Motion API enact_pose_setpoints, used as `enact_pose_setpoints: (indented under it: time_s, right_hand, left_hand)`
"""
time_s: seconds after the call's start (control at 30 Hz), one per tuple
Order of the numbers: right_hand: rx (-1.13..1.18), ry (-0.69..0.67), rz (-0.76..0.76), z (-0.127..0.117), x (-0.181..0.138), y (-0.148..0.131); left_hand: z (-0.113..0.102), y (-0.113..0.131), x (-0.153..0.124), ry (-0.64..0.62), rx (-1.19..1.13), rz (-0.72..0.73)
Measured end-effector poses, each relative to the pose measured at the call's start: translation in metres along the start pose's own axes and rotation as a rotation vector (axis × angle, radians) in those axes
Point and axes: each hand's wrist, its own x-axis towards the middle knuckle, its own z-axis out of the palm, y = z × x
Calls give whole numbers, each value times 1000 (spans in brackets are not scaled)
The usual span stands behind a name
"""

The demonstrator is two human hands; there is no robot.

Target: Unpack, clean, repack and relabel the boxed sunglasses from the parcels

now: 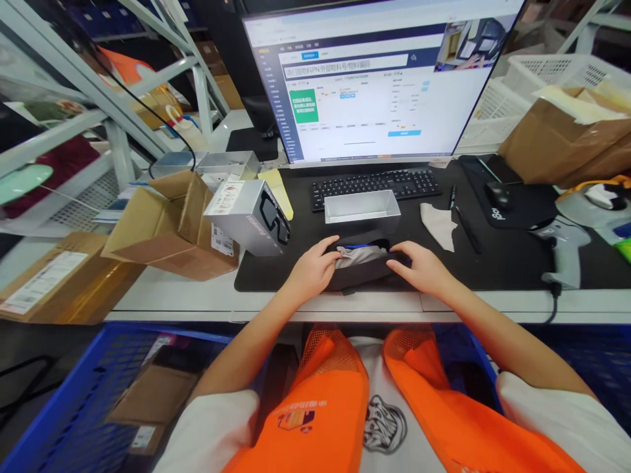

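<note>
An opened black case [367, 274] lies on the dark mat in front of me, with a grey cloth [361, 255] and a bit of blue showing inside. My left hand [315, 268] grips its left end, fingers curled at the rim beside the cloth. At the opposite end, my right hand [418, 265] holds the rim between thumb and fingers. Just behind the case sits an open silver-grey box [363, 207]. To the left, a grey box printed with goggles [252, 213] leans tilted against an open cardboard carton.
The open carton [162, 230] and a taped cardboard box [64, 276] crowd the left. Behind are a keyboard [377, 186] and monitor [369, 92]. A light cloth piece [438, 225], black pen [467, 230], mouse [497, 195] and barcode scanner [564, 249] lie right. Blue crates [73, 394] stand below.
</note>
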Motion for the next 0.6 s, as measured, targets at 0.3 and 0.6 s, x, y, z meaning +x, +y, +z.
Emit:
enact_pose_setpoints:
  time_s: [0.3,0.6]
  right_hand:
    - [-189,-65,-104,23,-3,34]
    - [-328,-24,-82,20,2,25]
  left_hand:
    - [-23,19,18,-233,498,68]
    - [-32,1,32,-339,385,64]
